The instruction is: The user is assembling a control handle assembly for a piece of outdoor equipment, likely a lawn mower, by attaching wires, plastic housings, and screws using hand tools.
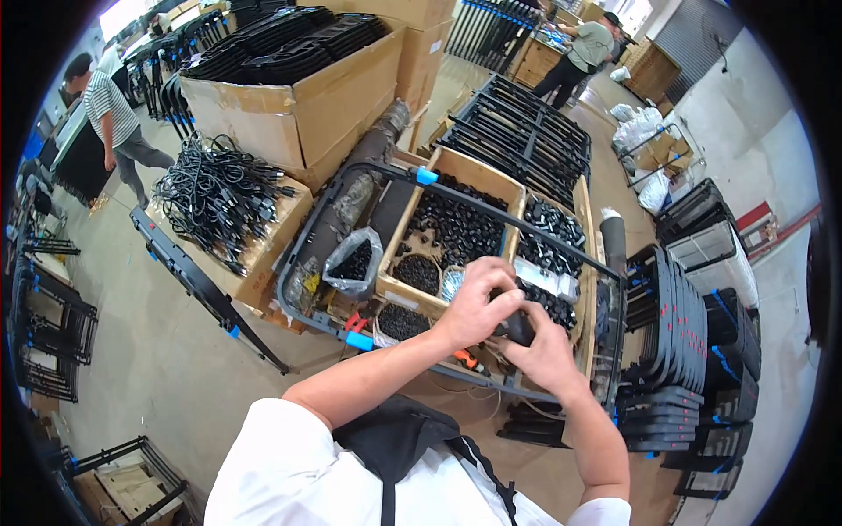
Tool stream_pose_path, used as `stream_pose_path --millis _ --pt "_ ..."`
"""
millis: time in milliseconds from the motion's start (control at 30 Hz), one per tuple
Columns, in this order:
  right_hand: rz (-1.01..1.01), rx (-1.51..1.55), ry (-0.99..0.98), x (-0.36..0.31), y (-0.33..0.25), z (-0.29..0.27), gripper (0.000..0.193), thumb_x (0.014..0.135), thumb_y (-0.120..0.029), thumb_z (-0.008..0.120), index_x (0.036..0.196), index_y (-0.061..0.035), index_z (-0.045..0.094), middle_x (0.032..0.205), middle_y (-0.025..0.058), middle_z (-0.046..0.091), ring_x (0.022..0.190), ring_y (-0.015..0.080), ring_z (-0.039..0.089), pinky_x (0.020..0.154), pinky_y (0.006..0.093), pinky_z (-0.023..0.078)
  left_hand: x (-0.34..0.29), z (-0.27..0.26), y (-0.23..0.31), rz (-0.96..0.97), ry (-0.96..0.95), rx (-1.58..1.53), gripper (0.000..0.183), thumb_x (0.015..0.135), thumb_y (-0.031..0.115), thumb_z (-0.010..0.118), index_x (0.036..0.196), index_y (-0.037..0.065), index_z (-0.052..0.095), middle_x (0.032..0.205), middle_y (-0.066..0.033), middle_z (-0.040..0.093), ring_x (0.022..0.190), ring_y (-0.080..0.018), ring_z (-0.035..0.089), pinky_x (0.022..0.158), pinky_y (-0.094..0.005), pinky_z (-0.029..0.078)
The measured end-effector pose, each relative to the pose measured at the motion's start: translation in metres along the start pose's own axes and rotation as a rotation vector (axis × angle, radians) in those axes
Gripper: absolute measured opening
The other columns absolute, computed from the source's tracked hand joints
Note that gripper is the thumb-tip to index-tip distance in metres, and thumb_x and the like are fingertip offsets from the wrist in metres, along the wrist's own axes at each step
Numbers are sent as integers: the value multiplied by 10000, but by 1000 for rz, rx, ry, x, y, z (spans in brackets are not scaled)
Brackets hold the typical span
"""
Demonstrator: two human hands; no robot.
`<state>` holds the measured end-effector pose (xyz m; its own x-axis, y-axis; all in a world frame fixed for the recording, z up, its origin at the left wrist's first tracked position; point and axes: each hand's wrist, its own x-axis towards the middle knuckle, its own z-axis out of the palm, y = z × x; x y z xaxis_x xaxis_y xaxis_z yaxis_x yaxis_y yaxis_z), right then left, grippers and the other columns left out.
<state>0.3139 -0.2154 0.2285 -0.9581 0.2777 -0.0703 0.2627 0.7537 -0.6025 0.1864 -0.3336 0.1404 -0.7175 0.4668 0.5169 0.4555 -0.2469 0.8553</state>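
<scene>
Both hands meet over the near right part of a workbench. My right hand (551,352) is closed around a small dark rounded piece (519,328), whose exact kind I cannot tell. Just to its left, my left hand (481,302) has its fingers curled and pressed together against the same spot; what its fingertips pinch is hidden. Below the hands lies a black metal tube frame (412,361) with blue wraps (360,340), resting across the bench. An orange-and-black hand tool (471,361) sits under my left wrist.
Wooden trays (517,189) hold many small black parts (460,215). A plastic-lined tub (353,259) stands left of them. Black cables (224,197) lie on a carton, with a large cardboard box (263,123) behind. Stacked black frames (667,324) stand at right. Two people work farther off.
</scene>
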Motion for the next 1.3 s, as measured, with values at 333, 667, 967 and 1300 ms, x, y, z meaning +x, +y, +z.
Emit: stream_pose_path --millis 333,667,967,1300 --pt "-250 -359 -160 145 3 162 792 810 -317 814 1438 -12 439 1039 242 699 893 432 734 766 502 618 -5 -125 -167 -1087 -26 -283 567 1040 487 636 1168 -63 683 1077 -128 723 958 -191 659 825 -367 534" --pt "-204 -353 -145 271 18 230 791 779 -290 823 1409 6 447 1032 261 706 880 443 733 751 504 618 54 -170 -267 -978 176 186 729 950 547 681 1233 -124 642 1152 -269 732 1083 -338 714 919 -424 546" --pt "-115 -338 -224 289 19 231 829 782 -306 844 1414 38 431 1092 267 692 886 437 734 771 504 608 74 -177 -268 -939 105 308 646 946 544 676 1110 -81 671 1065 -291 731 1040 -411 714 908 -461 534" --pt "-127 -291 -222 290 31 230 824 794 -309 840 1417 43 429 1098 285 690 905 445 727 789 508 599 78 -172 -265 -964 81 313 712 958 526 667 1215 -137 633 1151 -341 701 1109 -431 690 951 -471 519"
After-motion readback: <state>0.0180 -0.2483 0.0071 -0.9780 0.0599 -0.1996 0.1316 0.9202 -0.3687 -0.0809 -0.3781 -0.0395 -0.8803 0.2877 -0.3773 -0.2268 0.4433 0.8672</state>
